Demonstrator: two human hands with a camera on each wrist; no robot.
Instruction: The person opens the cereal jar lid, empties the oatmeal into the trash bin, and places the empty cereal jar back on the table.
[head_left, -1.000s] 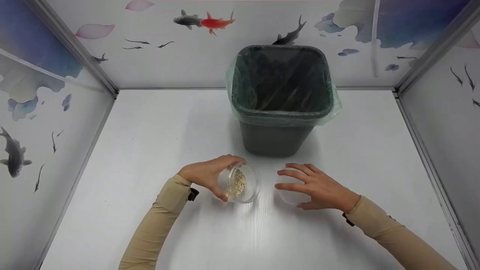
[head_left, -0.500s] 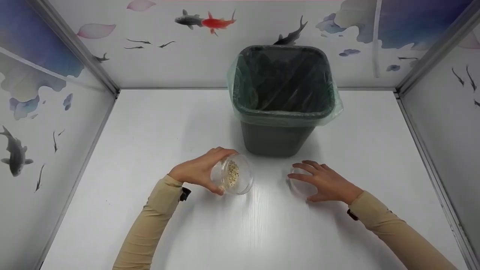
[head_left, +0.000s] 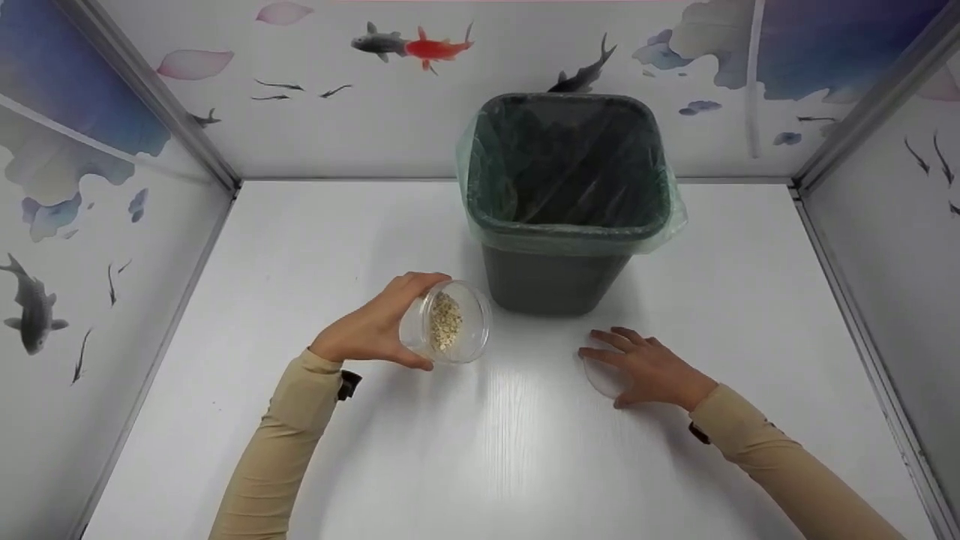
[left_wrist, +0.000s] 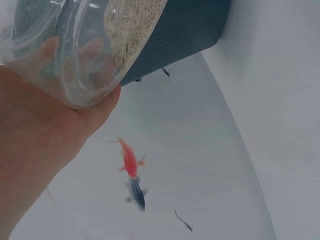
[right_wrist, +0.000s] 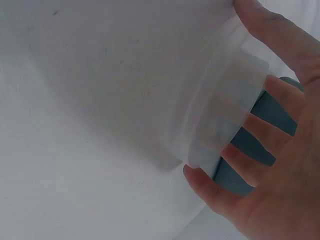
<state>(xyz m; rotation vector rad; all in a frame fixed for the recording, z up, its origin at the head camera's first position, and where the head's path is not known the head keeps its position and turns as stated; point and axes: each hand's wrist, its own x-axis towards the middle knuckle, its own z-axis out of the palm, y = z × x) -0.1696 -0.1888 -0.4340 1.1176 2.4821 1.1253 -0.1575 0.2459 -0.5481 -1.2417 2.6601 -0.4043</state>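
A round clear plastic tub [head_left: 475,324] with pale grain-like flakes [head_left: 445,322] inside tilts sideways above the table, its mouth facing right. My left hand [head_left: 375,321] grips it round the base, thumb on the near side. In the left wrist view the flakes [left_wrist: 132,30] lie along the tub's lower wall. My right hand [head_left: 654,369] is low over the table with a shallow clear lid [head_left: 602,380], fingers and thumb bent round its edge. The right wrist view shows the lid [right_wrist: 215,105] close to the tabletop; whether it touches cannot be told.
A dark grey bin [head_left: 551,281] stands behind the hands at the table's back, lined with a thin greenish bag [head_left: 469,176]. The white table [head_left: 300,247] is walled on three sides by panels [head_left: 352,135] printed with fish.
My left hand has carried the tilted tub left and farther back, beside the bin. My right hand moved right with the lid and settled lower over the table.
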